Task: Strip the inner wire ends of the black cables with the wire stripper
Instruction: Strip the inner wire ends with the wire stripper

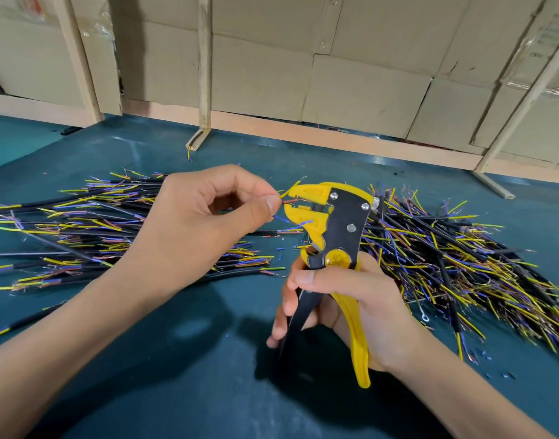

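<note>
The left hand (pixel 208 213) pinches a brown wire (pixel 291 201) whose long axis runs sideways, its tip lying between the parted jaws of the wire stripper (pixel 330 223). The right hand (pixel 344 299) grips the stripper's handles below, over the bench (pixel 192 359).

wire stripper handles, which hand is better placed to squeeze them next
Right. The right hand already grips both handles of the wire stripper. The left hand is busy: its fingers pinch the brown wire fed into the jaws.
</note>
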### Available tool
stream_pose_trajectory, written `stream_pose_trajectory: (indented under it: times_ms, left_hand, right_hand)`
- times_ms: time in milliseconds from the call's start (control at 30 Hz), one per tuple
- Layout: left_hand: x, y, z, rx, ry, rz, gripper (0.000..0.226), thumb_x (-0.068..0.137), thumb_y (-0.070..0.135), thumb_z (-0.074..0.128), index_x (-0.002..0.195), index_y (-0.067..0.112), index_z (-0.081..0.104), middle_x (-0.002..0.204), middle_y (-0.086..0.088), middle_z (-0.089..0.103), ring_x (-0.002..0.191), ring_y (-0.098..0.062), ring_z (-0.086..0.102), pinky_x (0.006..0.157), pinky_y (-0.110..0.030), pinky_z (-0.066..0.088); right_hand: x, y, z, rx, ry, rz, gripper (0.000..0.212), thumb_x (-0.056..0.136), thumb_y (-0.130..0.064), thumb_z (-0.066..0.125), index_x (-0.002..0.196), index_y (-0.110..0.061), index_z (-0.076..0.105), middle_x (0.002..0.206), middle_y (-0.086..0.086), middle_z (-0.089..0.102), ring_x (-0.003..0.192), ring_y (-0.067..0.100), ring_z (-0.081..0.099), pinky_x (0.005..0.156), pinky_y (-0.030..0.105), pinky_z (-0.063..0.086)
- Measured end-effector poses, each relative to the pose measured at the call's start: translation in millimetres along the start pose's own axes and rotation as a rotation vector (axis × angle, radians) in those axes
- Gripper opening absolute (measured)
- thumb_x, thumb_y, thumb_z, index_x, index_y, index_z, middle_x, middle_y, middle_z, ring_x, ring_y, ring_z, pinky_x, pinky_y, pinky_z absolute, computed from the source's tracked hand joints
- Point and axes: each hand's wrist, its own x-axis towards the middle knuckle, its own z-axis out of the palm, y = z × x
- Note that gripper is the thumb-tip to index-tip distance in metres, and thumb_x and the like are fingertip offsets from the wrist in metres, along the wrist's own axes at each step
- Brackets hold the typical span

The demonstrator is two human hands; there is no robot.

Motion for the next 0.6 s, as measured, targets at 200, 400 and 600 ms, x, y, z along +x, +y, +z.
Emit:
stream_pose_trajectory:
  times_ms: [200, 400, 600]
  left_hand:
    - [2.7, -0.8, 2.0, -0.238, 0.026, -0.074, 0.007, 0.085, 0.019, 0.071, 0.081, 0.016, 0.076, 0.065, 0.001, 0.066, 0.049, -0.005, 0.046, 0.044, -0.014, 0.034]
    - [4.7, -2.6, 1.9, -0.378, 0.033, -0.128, 0.009, 0.085, 0.021, 0.071, 0.08, 0.018, 0.078, 0.07, -0.009, 0.067, 0.054, -0.016, 0.043, 0.042, -0.017, 0.03]
    - [3.9, -4.3, 4.1, -0.388, -0.001, -0.141, 0.008, 0.084, 0.022, 0.073, 0.079, 0.018, 0.077, 0.066, -0.005, 0.064, 0.047, -0.016, 0.038, 0.042, -0.018, 0.028]
  right_hand:
    - [-0.7, -0.9, -2.7, -0.032, -0.012, 0.012, 0.013, 0.082, -0.013, 0.064, 0.074, -0.003, 0.065, 0.069, 0.018, 0.061, 0.063, 0.04, 0.066, 0.073, 0.075, 0.049]
    - [-1.1, -0.8, 1.4, 0.014, -0.052, 0.048, 0.015, 0.081, -0.013, 0.064, 0.076, 0.001, 0.063, 0.069, 0.019, 0.059, 0.063, 0.039, 0.065, 0.074, 0.069, 0.051]
    - [-1.0, 0.5, 6.0, 0.053, -0.047, 0.042, 0.012, 0.08, -0.012, 0.065, 0.076, -0.001, 0.062, 0.07, 0.018, 0.059, 0.063, 0.038, 0.064, 0.073, 0.068, 0.052]
